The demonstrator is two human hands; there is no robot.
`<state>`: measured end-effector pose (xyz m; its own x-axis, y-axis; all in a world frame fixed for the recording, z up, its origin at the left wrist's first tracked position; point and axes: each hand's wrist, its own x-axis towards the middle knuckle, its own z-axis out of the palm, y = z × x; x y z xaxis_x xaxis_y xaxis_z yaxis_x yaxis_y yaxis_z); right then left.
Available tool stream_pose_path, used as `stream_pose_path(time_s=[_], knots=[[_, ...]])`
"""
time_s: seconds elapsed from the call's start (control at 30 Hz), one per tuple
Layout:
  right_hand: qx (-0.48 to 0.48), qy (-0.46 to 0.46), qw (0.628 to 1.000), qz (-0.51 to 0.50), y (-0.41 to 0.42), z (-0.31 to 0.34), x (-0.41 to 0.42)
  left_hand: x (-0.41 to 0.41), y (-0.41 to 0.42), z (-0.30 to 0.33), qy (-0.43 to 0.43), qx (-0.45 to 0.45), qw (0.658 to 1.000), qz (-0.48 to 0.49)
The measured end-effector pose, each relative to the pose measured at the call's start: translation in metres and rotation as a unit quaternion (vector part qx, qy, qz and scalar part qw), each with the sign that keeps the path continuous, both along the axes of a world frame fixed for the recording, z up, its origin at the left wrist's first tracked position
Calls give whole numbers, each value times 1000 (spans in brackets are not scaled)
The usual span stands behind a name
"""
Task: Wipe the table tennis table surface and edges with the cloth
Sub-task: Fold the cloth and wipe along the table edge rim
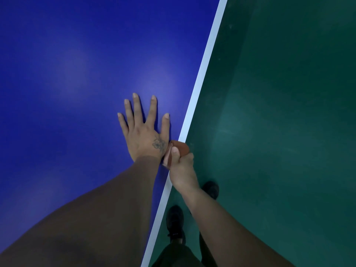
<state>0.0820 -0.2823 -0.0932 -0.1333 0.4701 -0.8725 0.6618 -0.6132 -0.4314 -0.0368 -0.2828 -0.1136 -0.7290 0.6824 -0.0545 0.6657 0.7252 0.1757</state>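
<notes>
The blue table tennis table point(67, 74) fills the left of the head view, and its white edge line point(202, 74) runs diagonally from top right to bottom middle. My left hand point(143, 132) lies flat on the blue surface with fingers spread, close to the edge. My right hand point(182, 170) grips a small reddish-brown cloth point(180, 147) folded over the table's edge, thumb on top and fingers curled round the side. The two hands nearly touch at the cloth.
The green floor point(279, 112) lies to the right of the table. My two black shoes point(174, 220) and dark trouser legs stand on it just beside the edge, below my right forearm.
</notes>
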Motion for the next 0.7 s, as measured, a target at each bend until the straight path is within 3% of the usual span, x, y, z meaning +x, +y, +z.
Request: stream_pose_path(time_s=[0.47, 0.7], knots=[[84, 11, 996, -18, 160, -6, -48, 0, 0, 0, 18, 4, 1000, -7], [68, 4, 998, 8, 137, -6, -39, 1, 0, 0, 24, 13, 1000, -9]])
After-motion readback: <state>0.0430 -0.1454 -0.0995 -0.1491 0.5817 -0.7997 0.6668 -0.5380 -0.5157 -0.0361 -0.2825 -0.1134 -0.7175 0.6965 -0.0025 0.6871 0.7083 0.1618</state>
